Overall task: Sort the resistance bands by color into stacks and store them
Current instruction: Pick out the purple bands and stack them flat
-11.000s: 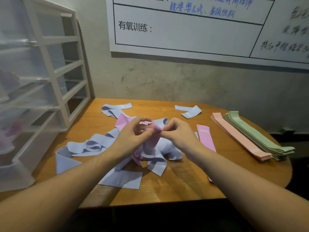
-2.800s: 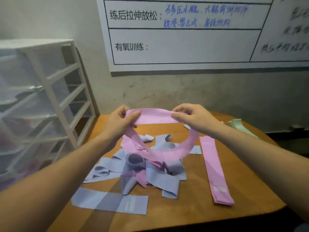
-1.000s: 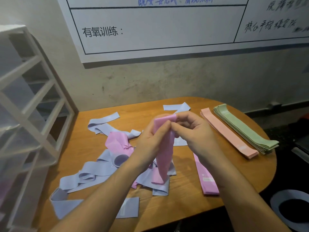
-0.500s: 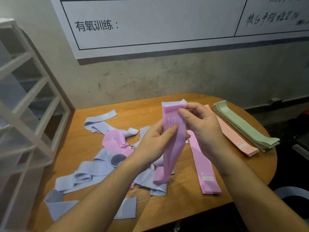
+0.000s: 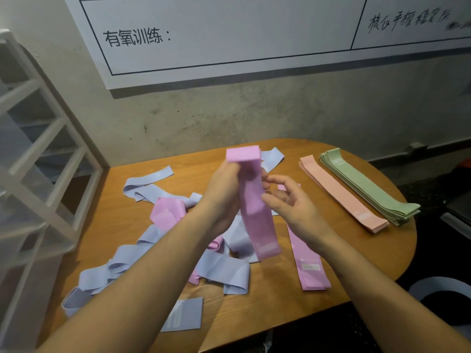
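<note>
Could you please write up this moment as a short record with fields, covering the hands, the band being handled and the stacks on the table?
left hand: grips the top of the held pink band, which hangs flattened
right hand: open beside the band, fingers relaxed
pink stack: flat on the table, right of the pile
unsorted pile: tangled lilac-blue bands with some pink
salmon stack: far right, neat
green stack: beside the salmon one
drawer unit: at left

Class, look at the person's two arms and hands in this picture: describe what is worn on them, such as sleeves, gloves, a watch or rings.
Both forearms are bare as far as the picture shows. The left hand and right hand wear no gloves. No watch, bracelet or ring is visible.
</note>
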